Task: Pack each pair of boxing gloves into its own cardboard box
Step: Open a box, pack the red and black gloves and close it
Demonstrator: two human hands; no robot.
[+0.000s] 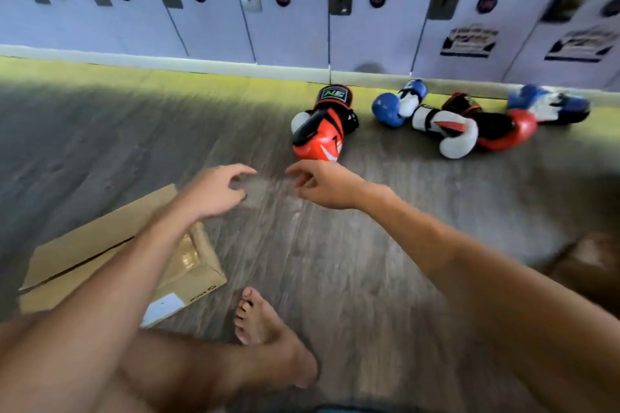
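Reaching with empty, loosely curled left hand (214,191) and right hand (322,183) toward red glove (318,131); next, probably gripping it.

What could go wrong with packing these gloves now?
Pairs could get mixed up: the blue glove, white glove and red glove lie tangled in one heap. The box also looks shut. The left hand and right hand reach empty toward the orange glove, so it would likely have nowhere to go until the box is opened.
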